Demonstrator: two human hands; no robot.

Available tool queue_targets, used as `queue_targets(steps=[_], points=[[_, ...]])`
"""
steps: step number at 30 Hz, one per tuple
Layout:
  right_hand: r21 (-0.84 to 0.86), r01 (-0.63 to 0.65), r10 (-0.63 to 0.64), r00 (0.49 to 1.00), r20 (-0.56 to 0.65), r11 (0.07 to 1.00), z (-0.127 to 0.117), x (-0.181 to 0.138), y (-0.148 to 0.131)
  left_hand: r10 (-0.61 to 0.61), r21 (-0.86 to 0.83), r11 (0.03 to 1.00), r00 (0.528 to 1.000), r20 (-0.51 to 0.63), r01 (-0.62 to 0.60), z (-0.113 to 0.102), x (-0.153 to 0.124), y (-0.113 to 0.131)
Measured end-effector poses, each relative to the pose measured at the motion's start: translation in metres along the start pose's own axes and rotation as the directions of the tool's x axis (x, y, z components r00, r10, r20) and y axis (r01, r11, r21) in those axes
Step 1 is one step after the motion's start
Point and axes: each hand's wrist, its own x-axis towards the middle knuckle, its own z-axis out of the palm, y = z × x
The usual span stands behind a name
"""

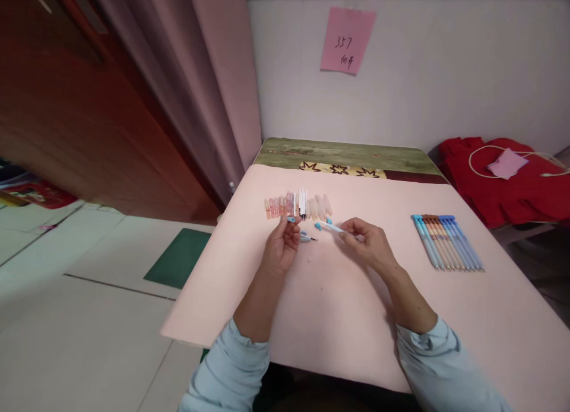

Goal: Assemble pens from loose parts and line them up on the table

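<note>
Handwritten "357" on pink paper (pixel 348 41), stuck on wall (pixel 427 73).
Two smaller Chinese characters under the number, dark ink: first reads 向, second unclear. Any markings on the pens (pixel 446 243) on the worktop (pixel 320 329) too small to read.

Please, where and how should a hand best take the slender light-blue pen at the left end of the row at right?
I would pinch the slender light-blue pen around its middle, coming from above and the left. It lies flat, its left side is exposed, and the other brown and blue pens crowd its right.
</note>
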Motion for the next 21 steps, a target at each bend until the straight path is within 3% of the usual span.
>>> queue_targets(steps=[10,21], points=[[0.101,0.132,-0.133,0.991,0.007,0.986,0.011,-0.009,-0.019,-0.096,-0.143,0.984,0.993,0.069,0.105,0.001,-0.005,0.004],[0.114,0.123,-0.115,0.99,-0.079,0.986,0.011,-0.011,-0.021,-0.135,-0.209,0.967,0.988,0.07,0.147,0.004,-0.01,0.007]])
